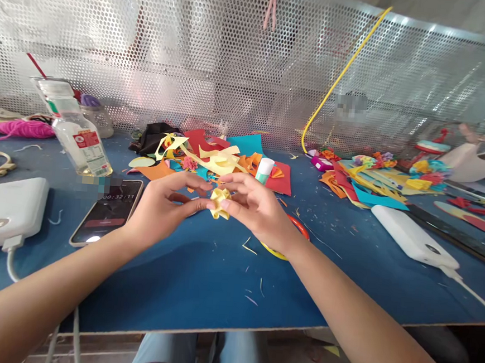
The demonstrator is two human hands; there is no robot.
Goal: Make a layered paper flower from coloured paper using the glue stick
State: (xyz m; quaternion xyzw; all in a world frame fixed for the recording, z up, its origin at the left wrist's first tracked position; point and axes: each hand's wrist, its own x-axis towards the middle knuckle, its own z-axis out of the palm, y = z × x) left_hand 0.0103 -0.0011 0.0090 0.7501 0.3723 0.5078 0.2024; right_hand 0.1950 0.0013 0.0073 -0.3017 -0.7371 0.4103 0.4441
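A folded yellow paper piece (219,204) is held above the bench (200,290), pinched in both grips: left hand (167,203) at its nine o'clock, right hand (257,212) at its three. Beyond, at twelve, lie paper scraps (221,160) (a loose, many-coloured heap); a white-capped tube (264,170) stands at two, a phone (108,210) rests farther out at nine.
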